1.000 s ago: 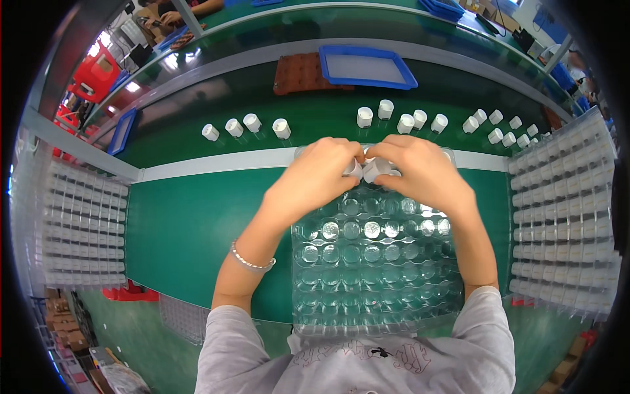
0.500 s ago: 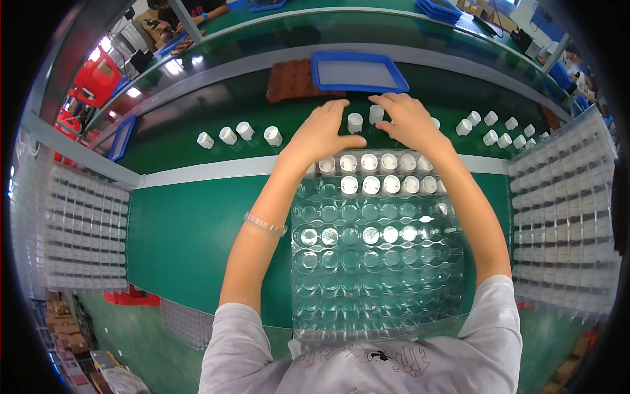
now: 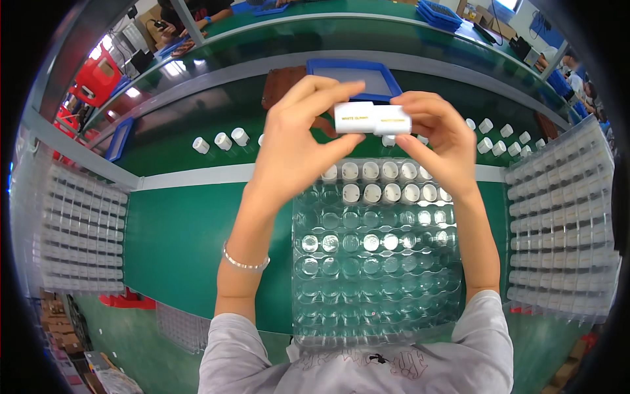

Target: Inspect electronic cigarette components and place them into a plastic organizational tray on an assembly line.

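Note:
Two small white cylinders with printed sides, a left one point(image 3: 354, 118) and a right one point(image 3: 393, 120), lie on their sides in the air, end to end and seemingly touching. My left hand point(image 3: 298, 134) curls around the left cylinder, thumb below and fingers above and behind. On the other end, my right hand point(image 3: 441, 131) pinches the right cylinder between thumb and fingers. Beneath my hands, a clear plastic tray point(image 3: 374, 289) with rows of round pockets lies on the green table. White cylinders point(image 3: 392, 192) stand upright in its two far rows; its nearer pockets hold none.
Loose white cylinders point(image 3: 222, 141) stand on the green ledge at left, with more point(image 3: 484, 145) at right. Behind are a blue tray point(image 3: 354, 64) and a reddish-brown mat point(image 3: 282, 85). Stacked filled trays rise at left point(image 3: 85, 230) and right point(image 3: 558, 223). People work farther back.
Both hands have come up and nearer from the ledge, lifting two white cylinders that stood there. The cylinders are now lying sideways, end to end, between my hands.

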`<act>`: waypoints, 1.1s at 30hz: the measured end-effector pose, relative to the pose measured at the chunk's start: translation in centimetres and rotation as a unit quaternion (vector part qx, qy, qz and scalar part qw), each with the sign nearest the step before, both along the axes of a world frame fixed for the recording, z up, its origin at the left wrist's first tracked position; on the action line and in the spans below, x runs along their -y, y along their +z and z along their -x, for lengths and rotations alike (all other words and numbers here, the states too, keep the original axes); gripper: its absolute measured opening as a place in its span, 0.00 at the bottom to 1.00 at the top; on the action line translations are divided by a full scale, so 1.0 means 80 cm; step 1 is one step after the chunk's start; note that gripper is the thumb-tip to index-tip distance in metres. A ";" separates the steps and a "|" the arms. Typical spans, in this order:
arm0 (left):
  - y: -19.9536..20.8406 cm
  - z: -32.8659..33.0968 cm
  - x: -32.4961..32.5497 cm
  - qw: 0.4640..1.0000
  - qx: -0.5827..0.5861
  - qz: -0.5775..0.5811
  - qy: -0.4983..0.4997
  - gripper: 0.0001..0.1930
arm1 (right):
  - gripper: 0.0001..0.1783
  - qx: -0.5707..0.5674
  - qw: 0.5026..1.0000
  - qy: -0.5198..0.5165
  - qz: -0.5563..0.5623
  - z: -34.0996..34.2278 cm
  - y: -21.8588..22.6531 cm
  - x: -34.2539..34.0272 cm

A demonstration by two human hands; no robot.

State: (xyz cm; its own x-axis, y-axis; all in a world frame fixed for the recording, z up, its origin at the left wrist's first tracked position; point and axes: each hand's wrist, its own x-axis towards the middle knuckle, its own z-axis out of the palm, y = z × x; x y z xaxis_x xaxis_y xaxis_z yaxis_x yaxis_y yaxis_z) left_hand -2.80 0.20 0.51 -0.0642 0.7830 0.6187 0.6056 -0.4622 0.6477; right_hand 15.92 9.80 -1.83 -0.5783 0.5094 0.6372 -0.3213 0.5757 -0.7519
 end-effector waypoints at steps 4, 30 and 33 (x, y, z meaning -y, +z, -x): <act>0.018 -0.014 0.039 0.998 -0.009 -0.063 -0.004 0.23 | 0.20 -0.079 0.994 0.019 -0.076 -0.010 0.021 0.030; 0.014 -0.002 0.035 0.894 0.309 0.235 -0.223 0.13 | 0.21 -0.012 0.960 0.056 0.274 -0.014 0.020 0.051; 0.015 -0.005 0.035 0.960 0.179 0.151 -0.155 0.17 | 0.12 -0.101 0.965 0.054 0.238 -0.011 0.018 0.051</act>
